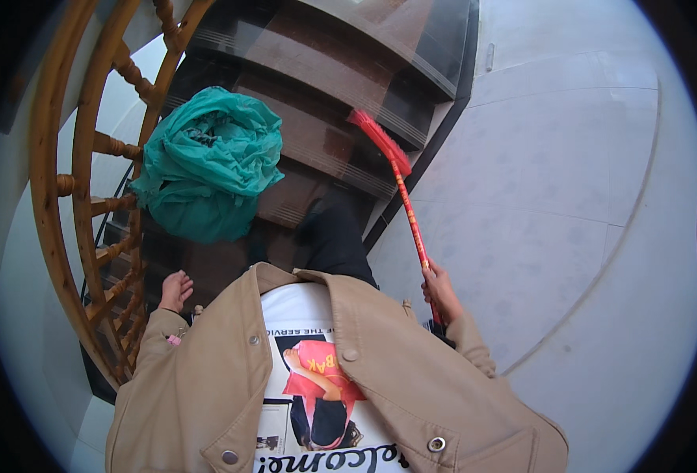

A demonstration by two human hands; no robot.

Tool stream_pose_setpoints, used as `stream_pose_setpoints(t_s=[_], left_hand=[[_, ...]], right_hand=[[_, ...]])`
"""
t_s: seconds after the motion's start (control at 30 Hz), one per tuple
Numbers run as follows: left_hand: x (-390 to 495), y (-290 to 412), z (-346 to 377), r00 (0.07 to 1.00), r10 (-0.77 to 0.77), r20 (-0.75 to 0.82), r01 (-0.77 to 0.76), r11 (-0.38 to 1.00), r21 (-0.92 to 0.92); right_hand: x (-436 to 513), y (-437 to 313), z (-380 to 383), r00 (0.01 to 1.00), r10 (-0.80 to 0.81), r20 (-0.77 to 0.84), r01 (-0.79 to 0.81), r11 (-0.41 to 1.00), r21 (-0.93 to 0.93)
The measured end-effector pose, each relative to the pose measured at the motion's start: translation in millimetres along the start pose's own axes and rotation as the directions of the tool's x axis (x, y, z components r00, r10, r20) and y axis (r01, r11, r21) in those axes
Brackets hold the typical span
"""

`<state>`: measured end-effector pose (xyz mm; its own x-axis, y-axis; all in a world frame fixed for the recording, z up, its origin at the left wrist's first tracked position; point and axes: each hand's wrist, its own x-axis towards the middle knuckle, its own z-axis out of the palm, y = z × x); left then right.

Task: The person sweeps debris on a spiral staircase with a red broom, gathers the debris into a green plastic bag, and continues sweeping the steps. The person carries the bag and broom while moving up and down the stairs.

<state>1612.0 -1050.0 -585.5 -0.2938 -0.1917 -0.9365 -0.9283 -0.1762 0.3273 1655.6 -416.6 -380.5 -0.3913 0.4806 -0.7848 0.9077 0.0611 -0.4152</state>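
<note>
My right hand [441, 292] grips the red handle of a broom [410, 216]. The broom reaches forward from my right side, and its red bristle head [381, 139] is over the edge of the steps by the wall; whether it touches them I cannot tell. My left hand [177, 291] hangs near the railing with nothing in it, fingers loosely bent. Ahead of that hand, a crumpled green plastic bag [218, 183] bulges beside the balusters, its top gathered loosely around a dark hollow. What lies inside is not clear.
Dark and reddish polished stone steps [319, 71] with grooved edges rise ahead of me. A wooden railing [82, 148] with turned balusters runs along the left, and more steps show through it. On the right stands a pale tiled wall [537, 177] above a black skirting [431, 154].
</note>
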Motion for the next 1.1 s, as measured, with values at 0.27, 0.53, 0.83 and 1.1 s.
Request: stream_pose_setpoints(t_s=[0.27, 0.53, 0.83, 1.1], left_hand=[[-6.9, -1.6, -0.3, 0.996, -0.080, -0.041, 0.084, 0.992, 0.097], [-20.5, 37.3, -1.1, 0.987, 0.141, -0.071, -0.141, 0.990, 0.002], [-4.2, 13.1, 32.3, 1.000, 0.006, -0.006, -0.006, 0.999, -0.040], [15.8, 84.5, 69.6, 0.940, 0.327, 0.095, -0.313, 0.939, -0.140]], right_hand=[[83.4, -67.1, -19.8, 0.943, -0.283, -0.176, 0.220, 0.925, -0.309], [151.5, -74.0, 30.2, 0.951, -0.306, 0.044, 0.309, 0.939, -0.150], [-1.1, -21.1, -5.0, 0.990, -0.125, 0.059, 0.133, 0.978, -0.162], [-1.8, 15.1, -12.3, 0.922, -0.385, 0.044, 0.366, 0.828, -0.425]])
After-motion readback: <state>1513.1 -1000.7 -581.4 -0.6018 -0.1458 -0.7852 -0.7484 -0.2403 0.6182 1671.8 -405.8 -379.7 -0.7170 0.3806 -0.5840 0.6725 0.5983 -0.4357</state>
